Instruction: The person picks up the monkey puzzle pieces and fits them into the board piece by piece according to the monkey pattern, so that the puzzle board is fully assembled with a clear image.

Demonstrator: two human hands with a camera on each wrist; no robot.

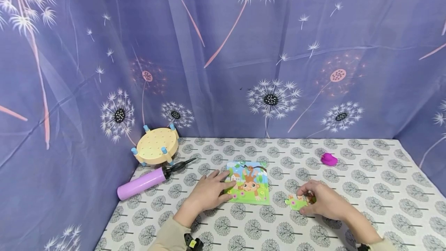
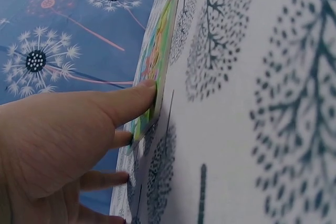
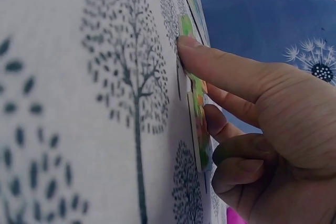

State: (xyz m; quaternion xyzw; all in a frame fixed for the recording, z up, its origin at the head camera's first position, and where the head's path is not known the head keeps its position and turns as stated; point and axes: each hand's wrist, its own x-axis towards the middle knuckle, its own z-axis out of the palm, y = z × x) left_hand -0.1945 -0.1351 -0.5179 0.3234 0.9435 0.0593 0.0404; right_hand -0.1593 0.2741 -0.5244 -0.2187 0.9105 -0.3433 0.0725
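A square jigsaw puzzle (image 1: 249, 184) with a picture of a monkey hanging from a branch lies flat on the table. My left hand (image 1: 210, 191) rests at its left side with fingers spread. In the left wrist view, the thumb (image 2: 142, 95) presses on the puzzle's near edge. To the right of the puzzle, my right hand (image 1: 324, 200) pinches a green puzzle piece (image 1: 295, 203) between thumb and fingers, close over the table. Another puzzle piece (image 3: 202, 148), green and orange, shows beneath the curled fingers in the right wrist view and is partly hidden by them.
A pink-purple hand pump (image 1: 143, 184) with a black nozzle lies at the left. Behind it stands a round yellow stool-like thing (image 1: 157, 145) with blue-tipped legs. A magenta toy duck (image 1: 329, 159) sits at the back right. Purple dandelion-print curtains (image 1: 223, 96) enclose the tree-print tabletop (image 1: 366, 193).
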